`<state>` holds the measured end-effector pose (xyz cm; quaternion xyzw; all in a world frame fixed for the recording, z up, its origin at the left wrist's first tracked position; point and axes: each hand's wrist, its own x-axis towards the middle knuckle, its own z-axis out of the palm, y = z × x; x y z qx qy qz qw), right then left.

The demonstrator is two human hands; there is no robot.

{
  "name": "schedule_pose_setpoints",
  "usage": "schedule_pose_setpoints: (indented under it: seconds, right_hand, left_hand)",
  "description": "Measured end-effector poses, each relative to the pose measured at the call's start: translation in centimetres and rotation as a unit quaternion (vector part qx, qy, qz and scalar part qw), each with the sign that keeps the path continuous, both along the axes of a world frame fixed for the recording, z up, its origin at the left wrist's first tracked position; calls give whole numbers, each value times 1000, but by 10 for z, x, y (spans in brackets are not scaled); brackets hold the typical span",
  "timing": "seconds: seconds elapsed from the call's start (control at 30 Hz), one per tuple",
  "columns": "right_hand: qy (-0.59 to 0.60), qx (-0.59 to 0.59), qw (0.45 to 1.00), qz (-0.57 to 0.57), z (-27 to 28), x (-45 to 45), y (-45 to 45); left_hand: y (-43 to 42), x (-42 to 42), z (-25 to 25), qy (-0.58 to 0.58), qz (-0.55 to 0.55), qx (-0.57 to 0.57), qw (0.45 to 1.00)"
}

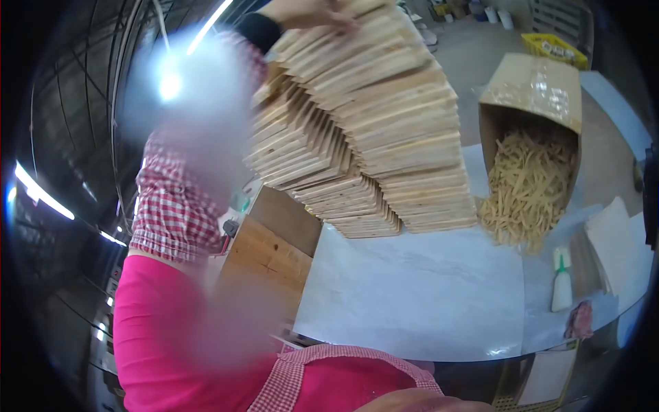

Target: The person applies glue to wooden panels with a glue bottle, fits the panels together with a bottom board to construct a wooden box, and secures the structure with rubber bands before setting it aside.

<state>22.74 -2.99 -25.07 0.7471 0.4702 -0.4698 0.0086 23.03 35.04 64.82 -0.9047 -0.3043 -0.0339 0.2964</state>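
At the top edge of the head view, my left hand (328,15) reaches to the upper part of tall stacks of thin wooden pieces (419,130). Its fingers are blurred and partly cut off by the frame, so their grip is unclear. The pieces are pale, with layered edges, and stand in side-by-side piles on a white-covered table (419,288). A red-checked sleeve cover (180,206) and a pink sleeve lead up to this hand. My right hand is out of view.
Right of the stacks, a tipped cardboard box (535,79) spills tan strips (528,185). Nearer lie a white bottle with a green tip (561,285), a crumpled reddish cloth (580,321) and white sheets (607,240). A yellow crate (555,49) stands behind; a wooden panel (264,264) is at left.
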Motion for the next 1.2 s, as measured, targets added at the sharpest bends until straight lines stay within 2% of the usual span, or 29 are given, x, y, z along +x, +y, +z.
schedule_pose_setpoints:
  seconds: [0.03,0.07,0.1,0.13,0.2,0.23,0.3,0.33,0.37,0.4,0.43,0.47,0.5,0.57,0.6,0.67,0.73,0.87,0.9,0.93,0.97,1.0,1.07,1.1,1.13,1.17,1.2]
  right_hand:
    - [6,1,1000,-3,-10,-1,2]
    - [11,3,1000,-7,-18,-2,3]
    - [19,5,1000,-12,-29,-3,4]
    - [23,5,1000,-13,-35,-4,4]
    - [28,6,999,-17,-41,-4,2]
    - [30,5,999,-18,-42,-4,0]
    - [34,4,999,-19,-45,-3,-6]
    - [37,2,999,-21,-45,-3,-12]
    - [37,-3,999,-21,-47,-3,-20]
    - [40,-3,999,-20,-50,-4,-27]
    - [41,-7,999,-20,-53,-3,-39]
    - [43,-9,999,-17,-56,-1,-48]
    - [42,-10,999,-15,-57,0,-55]
    - [43,-10,999,-11,-57,2,-72]
    - [42,-8,999,-8,-59,5,-81]
    - [38,2,999,5,-71,13,-104]
    - [29,19,999,27,-81,30,-136]
    - [-12,115,983,140,-118,83,-202]
    - [-56,228,958,164,-107,99,-197]
    - [-63,159,957,235,-91,112,-189]
    - [-105,214,947,213,-73,110,-187]
    - [-110,207,947,218,-52,111,-183]
    - [-77,87,979,165,-12,119,-165]
    - [-84,90,977,173,-23,123,-167]
    - [-75,96,985,126,-44,127,-173]
    - [-65,104,989,80,-46,131,-168]
    - [-72,112,987,92,-47,139,-161]
  left_hand:
    - [-15,1,-8,-74,-11,-76,994]
    - [-29,4,-12,-91,13,-117,989]
    - [22,-19,0,5,8,-19,1000]
    - [17,-15,0,10,4,-17,1000]
    - [-2,-15,-9,66,29,110,991]
    - [-8,-21,-14,66,28,109,991]
    - [-20,-38,-27,-48,-91,106,989]
    - [-29,-47,-35,-109,-117,96,983]
    - [-37,-54,-42,-121,-174,174,962]
    - [-50,-60,-45,-123,-144,219,957]
    - [-40,-71,-48,-158,-248,237,926]
    - [-73,-56,-64,-164,-153,288,931]
    - [-12,-47,-27,-518,-206,242,794]
    - [55,-85,17,-608,-290,47,737]
    - [75,-104,16,-639,-250,-32,727]
    - [81,-139,-17,-659,-131,-122,731]
    - [75,-172,-56,-679,-79,-160,712]
    - [39,-225,-128,-716,-51,-180,673]
    - [24,-232,-146,-725,-51,-179,663]
    - [6,-238,-161,-735,-54,-173,654]
    - [-15,-242,-171,-745,-65,-162,644]
    - [-40,-243,-183,-754,-74,-151,635]
    - [-88,-244,-201,-775,-99,-128,610]
    - [-118,-244,-210,-786,-109,-113,599]
    - [-151,-242,-220,-796,-117,-95,586]
    - [-180,-243,-229,-807,-122,-80,573]
    - [-209,-244,-239,-818,-124,-69,557]
